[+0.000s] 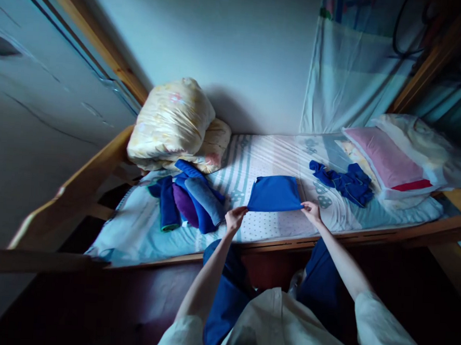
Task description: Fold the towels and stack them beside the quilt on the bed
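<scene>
A blue cloth (275, 194), folded into a rough rectangle, is stretched between my two hands at the front of the bed. My left hand (235, 219) pinches its near left corner. The near right corner is gripped by the fingers of my right hand (311, 212). To the left lies a pile of rolled or folded cloths, among them a purple cloth (185, 205) and a grey-blue cloth (204, 199). A crumpled blue garment (349, 183) rests on the sheet to the right.
The bed (271, 141) has a patterned sheet and a wooden front edge (386, 235). A bulky yellowish quilt (173, 119) sits at the back left. At the right end are a pink pillow (390, 156) and a hanging net curtain (345, 80).
</scene>
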